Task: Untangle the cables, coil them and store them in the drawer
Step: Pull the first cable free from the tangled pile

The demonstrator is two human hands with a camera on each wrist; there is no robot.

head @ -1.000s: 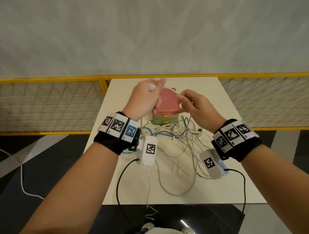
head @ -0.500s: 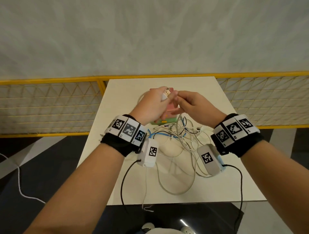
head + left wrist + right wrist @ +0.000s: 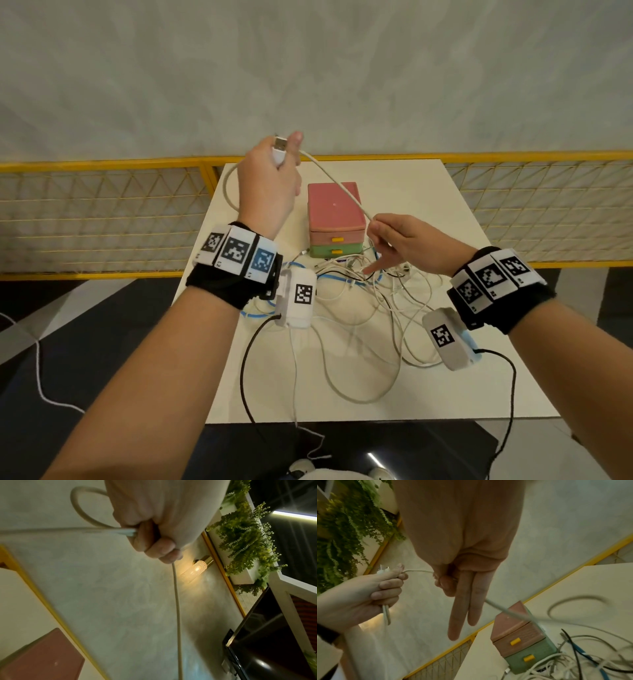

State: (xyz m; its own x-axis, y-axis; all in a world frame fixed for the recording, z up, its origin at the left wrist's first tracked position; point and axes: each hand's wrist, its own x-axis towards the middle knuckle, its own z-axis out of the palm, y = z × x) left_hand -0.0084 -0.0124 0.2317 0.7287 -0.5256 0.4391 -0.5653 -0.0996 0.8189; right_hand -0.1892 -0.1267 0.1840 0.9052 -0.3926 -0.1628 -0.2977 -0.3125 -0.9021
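White cable (image 3: 337,183) now taut between parted hands — left hand (image 3: 270,181) fisted round its plug, right hand (image 3: 407,240) pinching mid-length.

Cable tangle (image 3: 373,294): we cannot separate its strands.
Drawer unit (image 3: 41,658): cut by the frame edge.
Cable loop (image 3: 578,604): blurred.

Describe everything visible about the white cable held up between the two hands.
The white round-sheathed USB cable looks like smooth plastic, with a silver metal plug at one end. The left hand grips that plug end, and a loop bulges out to the left of the fist. From there the cable runs taut down over the pink-and-green drawer box to the right hand, which pinches it. Beyond that it joins the cable tangle.
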